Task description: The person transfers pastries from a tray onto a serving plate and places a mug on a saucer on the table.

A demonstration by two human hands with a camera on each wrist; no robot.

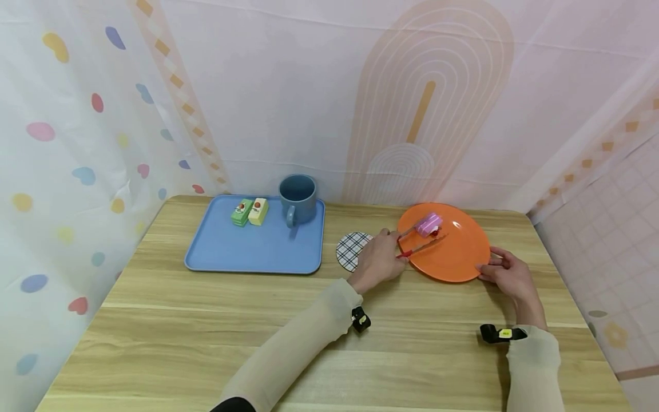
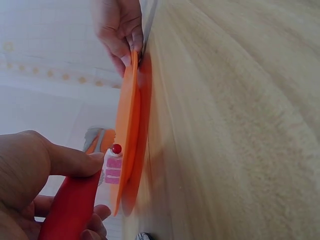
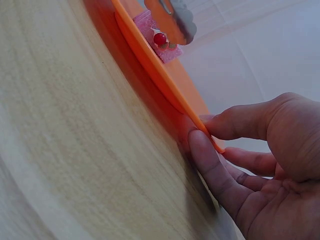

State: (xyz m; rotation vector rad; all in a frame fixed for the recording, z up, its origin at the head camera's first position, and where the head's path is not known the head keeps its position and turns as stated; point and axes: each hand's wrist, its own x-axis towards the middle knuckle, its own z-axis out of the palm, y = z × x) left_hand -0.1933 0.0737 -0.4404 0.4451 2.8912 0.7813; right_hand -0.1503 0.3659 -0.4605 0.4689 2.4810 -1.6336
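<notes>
My left hand (image 1: 380, 258) grips a pair of tongs (image 1: 423, 247) by their red handle (image 2: 75, 202). The tong arms are spread over the orange plate (image 1: 465, 260). Between them a small pink toy cake slice (image 1: 428, 224), topped with a red ball (image 2: 116, 148), sits on the plate, closer to the far arm. One grey scalloped tong tip (image 3: 186, 27) shows behind the cake in the right wrist view. My right hand (image 1: 511, 279) pinches the plate's right rim between thumb (image 3: 240, 122) and fingers, with one finger under the edge.
A blue tray (image 1: 247, 252) lies to the left, bearing a green block (image 1: 241, 212), a yellow block (image 1: 258, 212) and a blue mug (image 1: 298, 200). Left of the plate, a checked round coaster (image 1: 350, 252) is partly covered by my left hand. A patterned curtain (image 1: 288, 103) hangs behind the wooden table (image 1: 412, 355).
</notes>
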